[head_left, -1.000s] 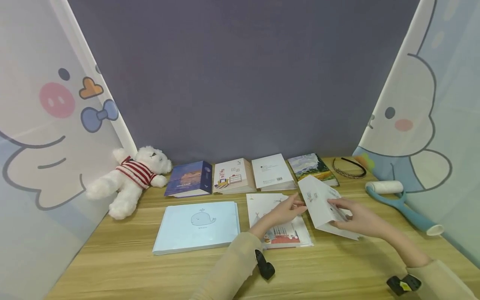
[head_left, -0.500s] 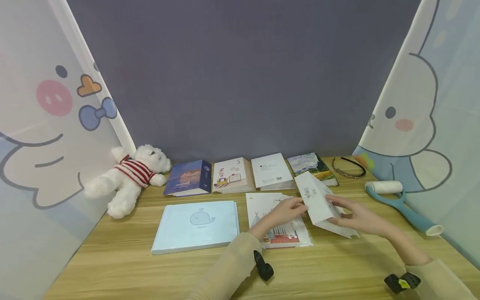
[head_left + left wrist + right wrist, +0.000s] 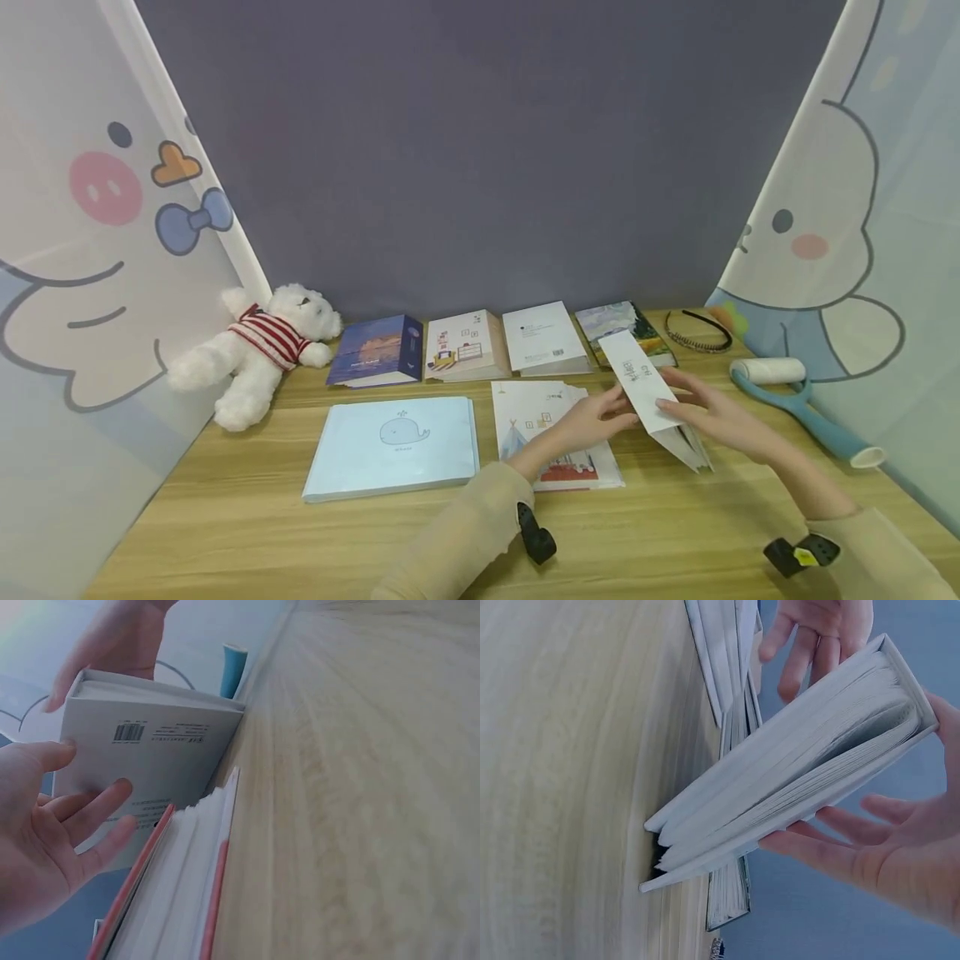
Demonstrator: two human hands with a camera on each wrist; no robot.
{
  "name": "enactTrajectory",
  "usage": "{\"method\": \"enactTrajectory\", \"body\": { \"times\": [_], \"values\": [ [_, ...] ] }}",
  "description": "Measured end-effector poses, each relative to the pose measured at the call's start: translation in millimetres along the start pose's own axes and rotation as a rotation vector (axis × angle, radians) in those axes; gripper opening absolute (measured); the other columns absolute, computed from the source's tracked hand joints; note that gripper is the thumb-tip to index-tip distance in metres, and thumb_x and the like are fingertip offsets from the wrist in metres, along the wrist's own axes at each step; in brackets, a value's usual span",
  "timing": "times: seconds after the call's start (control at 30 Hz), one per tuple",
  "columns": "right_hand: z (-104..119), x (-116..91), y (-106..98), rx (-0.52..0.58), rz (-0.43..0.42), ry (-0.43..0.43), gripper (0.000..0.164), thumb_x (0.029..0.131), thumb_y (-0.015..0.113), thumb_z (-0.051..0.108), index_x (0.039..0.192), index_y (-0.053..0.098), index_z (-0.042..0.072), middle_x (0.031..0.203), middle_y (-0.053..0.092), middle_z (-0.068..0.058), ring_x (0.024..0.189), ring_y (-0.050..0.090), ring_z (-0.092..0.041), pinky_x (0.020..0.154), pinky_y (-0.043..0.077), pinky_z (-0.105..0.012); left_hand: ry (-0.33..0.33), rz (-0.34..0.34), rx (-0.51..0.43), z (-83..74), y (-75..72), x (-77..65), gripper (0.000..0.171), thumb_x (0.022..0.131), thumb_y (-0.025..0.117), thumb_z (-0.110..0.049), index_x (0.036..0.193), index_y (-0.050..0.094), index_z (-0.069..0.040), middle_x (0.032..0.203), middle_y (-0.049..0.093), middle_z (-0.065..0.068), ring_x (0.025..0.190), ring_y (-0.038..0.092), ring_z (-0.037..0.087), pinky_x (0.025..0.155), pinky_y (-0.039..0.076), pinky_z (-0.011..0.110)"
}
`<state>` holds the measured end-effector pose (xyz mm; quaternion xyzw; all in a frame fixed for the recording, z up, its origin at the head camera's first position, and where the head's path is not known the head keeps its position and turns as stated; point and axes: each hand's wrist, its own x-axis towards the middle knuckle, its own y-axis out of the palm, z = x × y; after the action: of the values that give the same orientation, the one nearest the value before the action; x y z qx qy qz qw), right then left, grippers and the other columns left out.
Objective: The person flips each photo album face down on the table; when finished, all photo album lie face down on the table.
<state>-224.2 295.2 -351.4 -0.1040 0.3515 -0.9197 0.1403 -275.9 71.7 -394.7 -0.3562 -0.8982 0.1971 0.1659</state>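
Observation:
A white hardcover book (image 3: 641, 379) stands tilted on its page edges, spine up, its covers slightly apart. My right hand (image 3: 720, 417) holds it from the right, with a digit on the spine; in the right wrist view, fingers (image 3: 810, 851) lie against the near cover. From the other side, my left hand (image 3: 592, 421) touches the barcode cover with loosely spread fingertips (image 3: 112, 795). Under my left forearm lies a book with a tent drawing (image 3: 525, 417), partly hidden. Left of it lies a pale blue whale book (image 3: 390, 475).
Along the back stand a blue sea-picture book (image 3: 375, 350), a cream book (image 3: 465, 342), a white book (image 3: 543, 337) and a painted-cover book (image 3: 611, 317). A white teddy bear (image 3: 262, 346) lies left. A headband (image 3: 697, 332) and a blue-handled lint roller (image 3: 810, 412) lie right.
The white book has turned so its spine faces up more and its covers have come closer together. My right hand has shifted up toward the spine; my left hand has moved slightly right with it.

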Motion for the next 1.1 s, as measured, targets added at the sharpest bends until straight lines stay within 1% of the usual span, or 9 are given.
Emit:
{"method": "enactTrajectory", "body": {
  "times": [0.1, 0.23, 0.33, 0.47, 0.6, 0.7, 0.83, 0.93, 1.1],
  "values": [
    [1.6, -0.6, -2.6, 0.021, 0.0, 0.019, 0.07, 0.098, 0.05, 0.027, 0.149, 0.012, 0.0, 0.15, 0.018, -0.031, 0.128, 0.031, -0.055, 0.089, 0.048, -0.055, 0.016, -0.011, 0.01, -1.7, 2.8, 0.9, 0.064, 0.097, 0.05, -0.035, 0.151, 0.017, -0.02, 0.144, 0.042, 0.006, 0.127, 0.046, 0.01, 0.098, 0.044, 0.02],
    [5.1, -3.1, -5.5, 0.067, 0.001, 0.047, 0.071, 0.099, 0.048, 0.027, 0.15, 0.007, 0.001, 0.15, 0.017, -0.032, 0.129, 0.029, -0.054, 0.091, 0.046, -0.057, 0.02, -0.021, -0.002, -3.6, 5.0, 1.2, 0.067, 0.097, 0.051, -0.034, 0.151, 0.014, -0.02, 0.147, 0.037, 0.006, 0.126, 0.049, 0.013, 0.096, 0.045, 0.02],
    [7.3, -5.3, -6.9, 0.11, 0.005, 0.063, 0.068, 0.1, 0.043, 0.028, 0.151, 0.005, 0.004, 0.149, 0.017, -0.033, 0.129, 0.029, -0.053, 0.089, 0.046, -0.056, 0.017, -0.038, 0.001, -5.4, 6.3, 1.8, 0.068, 0.096, 0.052, -0.035, 0.151, 0.013, -0.022, 0.152, 0.029, 0.002, 0.125, 0.05, 0.017, 0.095, 0.046, 0.02],
    [8.6, -8.1, -9.0, 0.173, 0.009, 0.083, 0.066, 0.102, 0.038, 0.03, 0.151, 0.003, 0.005, 0.151, 0.014, -0.031, 0.129, 0.031, -0.047, 0.088, 0.046, -0.054, 0.051, -0.053, -0.003, -8.0, 8.7, 4.7, 0.069, 0.096, 0.053, -0.033, 0.151, 0.013, -0.02, 0.156, 0.015, 0.002, 0.129, 0.047, 0.022, 0.097, 0.045, 0.02],
    [6.9, -11.7, -12.9, 0.232, 0.008, 0.091, 0.067, 0.101, 0.039, 0.028, 0.151, 0.001, 0.004, 0.151, 0.013, -0.031, 0.12, 0.047, -0.013, 0.087, 0.047, -0.047, 0.089, -0.052, -0.004, -9.6, 12.7, 8.1, 0.07, 0.096, 0.053, -0.028, 0.151, 0.011, -0.014, 0.157, 0.012, 0.006, 0.13, 0.045, 0.023, 0.096, 0.045, 0.02],
    [3.8, -13.7, -15.9, 0.281, 0.023, 0.066, 0.066, 0.102, 0.038, 0.025, 0.151, 0.0, 0.002, 0.15, 0.009, -0.032, 0.105, 0.049, 0.009, 0.084, 0.049, -0.04, 0.098, -0.049, -0.005, -9.9, 16.4, 10.4, 0.069, 0.097, 0.053, -0.025, 0.151, 0.012, -0.015, 0.156, 0.014, 0.006, 0.13, 0.045, 0.021, 0.095, 0.046, 0.021],
    [-0.6, -15.3, -20.4, 0.311, 0.052, 0.024, 0.062, 0.103, 0.034, 0.023, 0.152, -0.001, 0.011, 0.153, -0.004, -0.029, 0.106, 0.047, 0.012, 0.083, 0.048, -0.037, 0.101, -0.015, -0.01, -10.8, 20.7, 13.3, 0.066, 0.097, 0.052, -0.024, 0.151, 0.016, -0.016, 0.156, 0.013, 0.005, 0.131, 0.043, 0.017, 0.095, 0.046, 0.021],
    [-2.7, -16.6, -24.7, 0.293, 0.052, 0.026, 0.057, 0.103, 0.032, 0.025, 0.153, 0.004, 0.02, 0.153, -0.008, -0.028, 0.106, 0.044, 0.014, 0.082, 0.046, -0.038, 0.085, 0.015, 0.015, -12.0, 22.9, 14.5, 0.062, 0.098, 0.05, -0.028, 0.151, 0.02, -0.017, 0.157, 0.01, 0.001, 0.132, 0.041, 0.012, 0.096, 0.044, 0.019],
    [-4.1, -18.7, -28.6, 0.233, -0.032, 0.062, 0.052, 0.103, 0.033, 0.029, 0.152, 0.016, 0.019, 0.15, 0.008, -0.032, 0.099, 0.051, 0.007, 0.075, 0.051, -0.033, 0.074, 0.04, 0.096, -12.1, 25.5, 15.3, 0.056, 0.099, 0.047, -0.032, 0.149, 0.027, -0.017, 0.157, 0.011, -0.003, 0.132, 0.039, 0.006, 0.097, 0.041, 0.016]
  ]
}}
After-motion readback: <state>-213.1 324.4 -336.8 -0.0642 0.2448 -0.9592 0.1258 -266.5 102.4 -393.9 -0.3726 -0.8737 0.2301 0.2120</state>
